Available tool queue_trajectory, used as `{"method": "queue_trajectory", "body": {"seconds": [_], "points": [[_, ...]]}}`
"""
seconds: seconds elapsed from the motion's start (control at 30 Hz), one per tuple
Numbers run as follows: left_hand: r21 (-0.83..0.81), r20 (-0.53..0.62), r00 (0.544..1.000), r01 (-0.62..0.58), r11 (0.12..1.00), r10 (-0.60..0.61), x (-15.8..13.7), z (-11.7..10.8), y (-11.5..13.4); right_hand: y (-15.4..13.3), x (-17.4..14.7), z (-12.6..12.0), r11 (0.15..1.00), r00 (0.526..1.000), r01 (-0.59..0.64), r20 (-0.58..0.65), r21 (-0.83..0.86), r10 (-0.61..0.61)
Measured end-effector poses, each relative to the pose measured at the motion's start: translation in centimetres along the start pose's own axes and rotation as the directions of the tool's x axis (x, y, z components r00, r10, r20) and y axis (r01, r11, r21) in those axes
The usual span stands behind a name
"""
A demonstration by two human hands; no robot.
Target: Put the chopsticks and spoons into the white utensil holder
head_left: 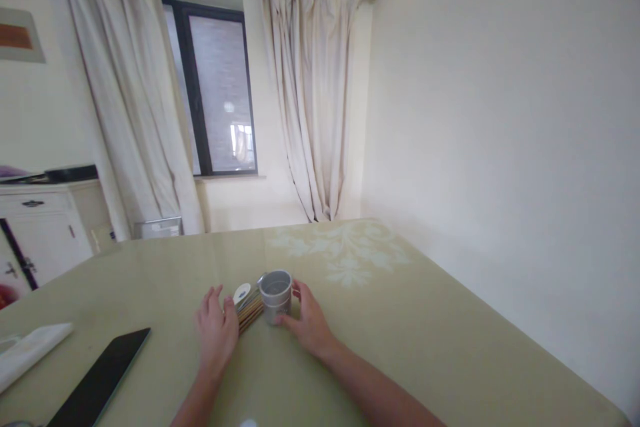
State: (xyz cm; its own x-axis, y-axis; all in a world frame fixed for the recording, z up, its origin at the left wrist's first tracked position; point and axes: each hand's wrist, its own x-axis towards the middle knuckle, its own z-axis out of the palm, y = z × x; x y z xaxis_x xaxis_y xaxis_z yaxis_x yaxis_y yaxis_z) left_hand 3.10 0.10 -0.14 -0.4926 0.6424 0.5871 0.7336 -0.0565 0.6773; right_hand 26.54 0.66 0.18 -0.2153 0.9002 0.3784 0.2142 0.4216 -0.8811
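Observation:
A grey metal mug [276,297] stands upright on the table, its small handle on the left side. My right hand [311,323] is closed round the mug's right side, thumb in front and fingers behind. Just left of the mug lies a bundle of thin brown sticks [251,315]. My left hand [217,327] rests beside the sticks' left end, fingers apart and holding nothing that I can see; whether it touches them I cannot tell. Behind the sticks is a small white round piece [242,292] with a dark mark.
The pale green table [400,347] has a white leaf pattern near its far edge. A black tablet-like slab [103,377] and a white flat packet [35,350] lie at the left. A white wall [500,147] runs along the table's right side. Curtains [315,93] frame a window behind.

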Motion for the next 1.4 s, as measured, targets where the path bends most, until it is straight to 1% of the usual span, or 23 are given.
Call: {"method": "queue_trajectory", "body": {"seconds": [0.07, 0.13, 0.17, 0.23, 0.3, 0.37, 0.43, 0.53, 0.6, 0.67, 0.83, 1.07, 1.2, 1.27, 1.33, 1.4], "points": [[-0.003, -0.045, 0.993, -0.109, 0.994, 0.109, -0.5, -1.0, 1.8, 0.1, -1.0, -1.5, 1.000, 1.000, -0.013, -0.020, -0.011, 0.013], [-0.057, -0.042, 0.980, -0.197, 0.979, 0.195, -1.3, -1.7, 3.7, 0.1, -2.3, -3.4, 1.000, 0.999, -0.016, -0.036, -0.025, 0.015], [-0.097, -0.029, 0.976, -0.218, 0.971, 0.216, -1.8, -1.7, 4.5, 0.0, -2.9, -4.3, 0.999, 0.998, -0.017, -0.058, -0.034, 0.015], [-0.170, 0.005, 0.976, -0.214, 0.962, 0.218, -2.8, -1.3, 5.6, -0.2, -3.7, -6.1, 0.998, 0.992, -0.035, -0.121, -0.051, 0.029], [-0.208, 0.031, 0.981, -0.179, 0.962, 0.190, -3.8, -0.2, 6.0, -0.6, -3.8, -7.4, 0.995, 0.979, -0.071, -0.195, -0.075, 0.055], [-0.209, 0.060, 0.984, -0.152, 0.966, 0.168, -4.5, 1.0, 5.7, -0.9, -3.3, -8.3, 0.989, 0.958, -0.111, -0.275, -0.096, 0.081], [-0.188, 0.131, 0.976, -0.145, 0.971, 0.171, -4.8, 2.0, 4.9, -0.9, -2.7, -8.8, 0.985, 0.933, -0.145, -0.345, -0.098, 0.103], [-0.163, 0.266, 0.949, -0.131, 0.978, 0.172, -4.9, 2.6, 3.7, -0.4, -2.0, -9.3, 0.980, 0.910, -0.187, -0.389, -0.075, 0.143], [-0.169, 0.310, 0.937, -0.115, 0.979, 0.164, -4.9, 2.6, 3.3, 0.0, -1.8, -9.5, 0.976, 0.904, -0.208, -0.394, -0.064, 0.166], [-0.177, 0.327, 0.933, -0.098, 0.979, 0.153, -5.0, 2.7, 3.1, 0.4, -1.7, -9.6, 0.973, 0.901, -0.224, -0.393, -0.052, 0.186], [-0.211, 0.320, 0.941, -0.040, 0.977, 0.108, -4.9, 3.1, 2.8, 0.9, -1.4, -9.5, 0.971, 0.902, -0.239, -0.376, -0.029, 0.211], [-0.243, 0.338, 0.930, -0.063, 0.968, 0.145, -4.7, 3.2, 2.3, 0.6, -1.6, -8.9, 0.969, 0.906, -0.247, -0.355, 0.002, 0.231], [-0.253, 0.321, 0.938, -0.050, 0.966, 0.133, -4.5, 3.2, 2.4, 0.4, -1.7, -9.0, 0.969, 0.908, -0.246, -0.344, 0.026, 0.240], [-0.291, 0.324, 0.938, -0.028, 0.956, 0.126, -4.4, 2.9, 2.7, 0.3, -1.7, -9.2, 0.970, 0.909, -0.239, -0.342, 0.038, 0.238], [-0.342, 0.356, 0.926, 0.007, 0.940, 0.123, -4.5, 2.3, 3.4, 0.3, -1.6, -9.2, 0.972, 0.910, -0.228, -0.343, 0.051, 0.231], [-0.385, 0.431, 0.890, 0.035, 0.922, 0.147, -4.9, 1.4, 4.5, 0.2, -1.5, -9.3, 0.974, 0.912, -0.216, -0.342, 0.068, 0.226]]}}
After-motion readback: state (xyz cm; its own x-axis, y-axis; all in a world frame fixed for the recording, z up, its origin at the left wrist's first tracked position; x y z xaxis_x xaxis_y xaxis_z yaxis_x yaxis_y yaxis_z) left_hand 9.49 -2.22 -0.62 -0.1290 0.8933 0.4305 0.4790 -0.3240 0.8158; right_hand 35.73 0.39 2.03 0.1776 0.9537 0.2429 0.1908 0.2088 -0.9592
